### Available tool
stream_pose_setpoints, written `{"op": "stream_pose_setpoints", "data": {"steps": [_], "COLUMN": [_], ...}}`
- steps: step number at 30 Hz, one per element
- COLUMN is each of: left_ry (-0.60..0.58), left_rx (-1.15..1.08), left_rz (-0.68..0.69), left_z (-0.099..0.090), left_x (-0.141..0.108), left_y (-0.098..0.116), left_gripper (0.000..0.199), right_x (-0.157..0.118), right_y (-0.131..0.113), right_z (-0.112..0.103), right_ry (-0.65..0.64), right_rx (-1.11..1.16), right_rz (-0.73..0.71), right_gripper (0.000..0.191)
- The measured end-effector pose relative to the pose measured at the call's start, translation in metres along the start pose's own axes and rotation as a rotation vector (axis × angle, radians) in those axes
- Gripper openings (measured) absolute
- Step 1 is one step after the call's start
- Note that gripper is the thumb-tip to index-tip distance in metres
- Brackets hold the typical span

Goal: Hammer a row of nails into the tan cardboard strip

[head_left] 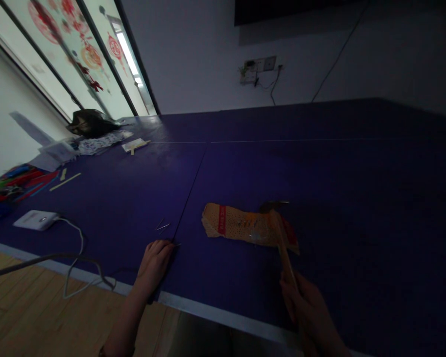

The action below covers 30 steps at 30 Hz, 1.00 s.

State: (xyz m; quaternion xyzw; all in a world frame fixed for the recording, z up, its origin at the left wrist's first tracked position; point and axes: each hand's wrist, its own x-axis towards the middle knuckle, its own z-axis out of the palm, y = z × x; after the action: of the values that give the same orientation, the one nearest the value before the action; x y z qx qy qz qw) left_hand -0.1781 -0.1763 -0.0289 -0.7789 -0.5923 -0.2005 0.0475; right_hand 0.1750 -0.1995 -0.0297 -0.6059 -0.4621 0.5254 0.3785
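My right hand (301, 297) is wrapped round the wooden handle of a hammer (287, 255). The hammer's dark head lies over the right end of a tan, dotted strip (238, 225) with red bands, flat on the purple table (223, 173). Small dark bits show on the strip's middle. My left hand (158, 254) rests on the table near its front edge, fingers curled together, with the thin tip of a nail (177, 244) poking out at its right side. Just beyond that hand lie a few loose nails (163, 227).
A white power bank (36, 219) with a looping cable (82, 243) sits at the left. Behind it are coloured tools (26, 181), papers (55, 153), a dark bag (91, 124) and a small white item with sticks (134, 145). Wall sockets (260, 67) are beyond the table.
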Motion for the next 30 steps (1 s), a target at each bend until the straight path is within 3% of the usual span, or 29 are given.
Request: {"op": "stream_pose_setpoints", "data": {"steps": [6, 12, 20, 25, 30], "left_ry": [0.059, 0.103, 0.114, -0.005, -0.045], "left_rx": [-0.361, -0.730, -1.057, -1.087, -0.961], "left_rz": [-0.169, -0.224, -0.248, -0.215, -0.144], "left_z": [-0.003, -0.006, 0.034, 0.058, 0.068], "left_x": [0.014, 0.054, 0.113, 0.135, 0.134], "left_y": [0.023, 0.056, 0.078, 0.087, 0.092], "left_gripper": [0.033, 0.029, 0.032, 0.017, 0.010], "right_x": [0.001, 0.002, 0.000, 0.005, 0.005], "right_y": [0.001, -0.004, -0.007, -0.002, 0.000], "right_z": [-0.001, -0.001, 0.002, 0.000, 0.000], "right_ry": [-0.009, 0.019, 0.008, -0.006, -0.015], "right_rx": [-0.023, -0.063, -0.060, -0.090, -0.090], "right_rz": [-0.028, -0.056, -0.086, -0.107, -0.103], "right_gripper": [0.025, 0.024, 0.020, 0.021, 0.021]}}
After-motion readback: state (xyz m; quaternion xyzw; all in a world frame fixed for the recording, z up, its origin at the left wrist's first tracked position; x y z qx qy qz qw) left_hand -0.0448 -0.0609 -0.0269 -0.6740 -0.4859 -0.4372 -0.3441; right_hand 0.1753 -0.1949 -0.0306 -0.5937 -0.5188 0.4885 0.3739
